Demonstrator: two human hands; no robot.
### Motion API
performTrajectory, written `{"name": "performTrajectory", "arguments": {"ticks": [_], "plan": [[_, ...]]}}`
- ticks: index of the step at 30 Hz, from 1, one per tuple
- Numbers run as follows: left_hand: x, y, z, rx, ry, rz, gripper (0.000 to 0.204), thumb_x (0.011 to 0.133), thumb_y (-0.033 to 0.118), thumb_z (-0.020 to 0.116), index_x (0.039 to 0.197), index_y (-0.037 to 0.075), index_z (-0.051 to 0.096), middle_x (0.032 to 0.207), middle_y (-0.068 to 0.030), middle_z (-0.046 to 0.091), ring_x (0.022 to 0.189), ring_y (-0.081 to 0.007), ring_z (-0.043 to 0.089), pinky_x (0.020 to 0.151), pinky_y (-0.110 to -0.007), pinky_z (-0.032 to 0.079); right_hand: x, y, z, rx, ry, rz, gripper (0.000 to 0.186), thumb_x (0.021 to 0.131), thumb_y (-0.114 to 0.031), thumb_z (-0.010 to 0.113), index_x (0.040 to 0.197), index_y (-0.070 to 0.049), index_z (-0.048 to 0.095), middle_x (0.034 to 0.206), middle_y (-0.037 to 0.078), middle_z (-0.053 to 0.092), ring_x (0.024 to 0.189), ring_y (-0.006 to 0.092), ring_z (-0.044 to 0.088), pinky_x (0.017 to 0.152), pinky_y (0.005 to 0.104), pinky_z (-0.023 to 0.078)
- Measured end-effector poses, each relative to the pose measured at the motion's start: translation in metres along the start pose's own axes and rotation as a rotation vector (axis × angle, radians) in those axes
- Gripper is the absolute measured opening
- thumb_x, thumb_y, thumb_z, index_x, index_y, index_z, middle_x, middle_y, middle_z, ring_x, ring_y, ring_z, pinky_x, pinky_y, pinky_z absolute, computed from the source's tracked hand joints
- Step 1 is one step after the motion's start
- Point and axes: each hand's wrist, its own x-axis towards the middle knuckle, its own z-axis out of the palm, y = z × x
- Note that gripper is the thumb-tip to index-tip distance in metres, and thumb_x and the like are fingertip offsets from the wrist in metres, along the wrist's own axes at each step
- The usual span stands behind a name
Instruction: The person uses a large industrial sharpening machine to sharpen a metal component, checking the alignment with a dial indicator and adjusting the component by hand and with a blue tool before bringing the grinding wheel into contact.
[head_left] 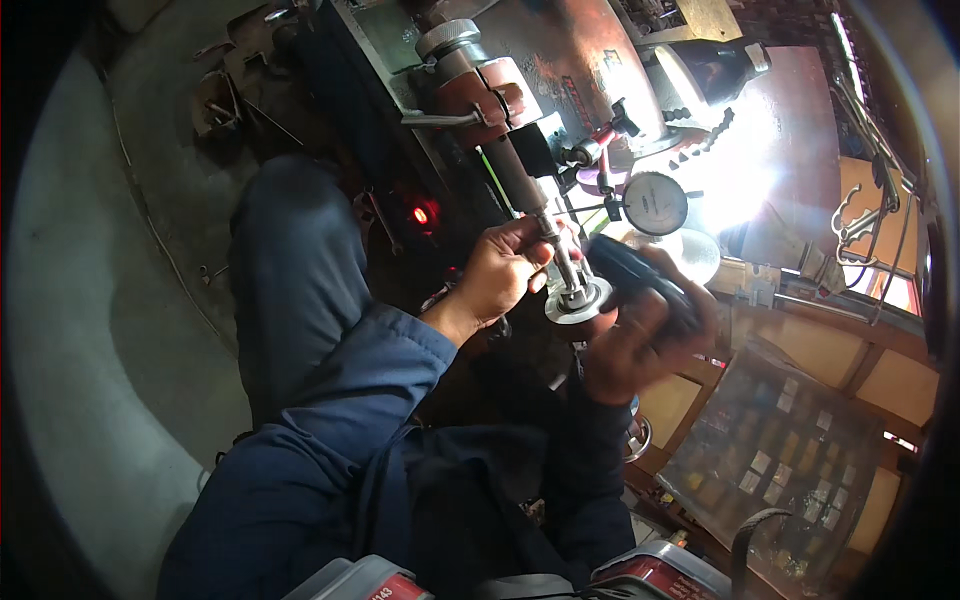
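Observation:
A long steel shaft (515, 170) runs down from a red clamp block (460, 100) on a machine, ending in a silver disc (565, 311). My left hand (505, 275) is closed round the narrower lower part of the shaft, just above the disc. Beside the disc, my right hand (650, 340) grips a black object (630, 270); the hand is blurred and the object's exact kind is unclear. A dial gauge (655, 205) on a jointed holder (595, 145) hangs just right of the shaft, over my right hand.
A dark lamp (700, 75) glares at the upper right near hanging metal hooks (850, 215). A red light (420, 215) glows under the machine. A wooden cart with small parts (215, 110) stands upper left. A sheeted panel (770, 460) lies lower right; my knee (290, 230) is left.

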Motion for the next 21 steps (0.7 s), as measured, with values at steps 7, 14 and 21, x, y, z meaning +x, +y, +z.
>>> {"name": "performTrajectory", "arguments": {"ticks": [7, 14, 21], "plan": [[0.001, -0.006, -0.008, 0.034, -0.055, 0.047, 0.022, 0.097, 0.006, 0.052, 0.118, 0.005, 0.060, 0.107, -0.0102, 0.067, 0.075, -0.0053, 0.056, 0.054, -0.019, 0.042, -0.004, -0.015, -0.009, 0.018, 0.017, 0.184, 0.039, 0.099, -0.032, 0.051, 0.122, -0.003, 0.039, 0.104, 0.020, 0.062, 0.075, 0.0208, 0.062, 0.064, 0.0299, 0.053], [0.000, 0.015, 0.002, -0.004, -0.084, -0.016, 0.026, 0.100, 0.015, 0.050, 0.122, 0.004, 0.057, 0.117, -0.0104, 0.064, 0.096, -0.0127, 0.063, 0.061, -0.021, 0.044, -0.044, -0.046, -0.166, 0.155, 0.483, 0.531, 0.028, 0.093, -0.026, 0.050, 0.108, -0.003, 0.047, 0.075, 0.010, 0.051, 0.059, 0.0185, 0.053, 0.055, 0.0293, 0.050], [0.003, 0.011, 0.015, 0.072, 0.202, -0.015, 0.010, 0.088, 0.011, 0.070, 0.092, 0.004, 0.063, 0.080, -0.0067, 0.069, 0.056, -0.0047, 0.055, 0.044, -0.019, 0.039, -0.176, -0.002, -0.306, -0.239, 0.174, 1.107, 0.033, 0.088, -0.003, 0.053, 0.120, 0.000, 0.057, 0.084, 0.009, 0.061, 0.061, 0.0150, 0.055, 0.047, 0.0281, 0.046]]}}
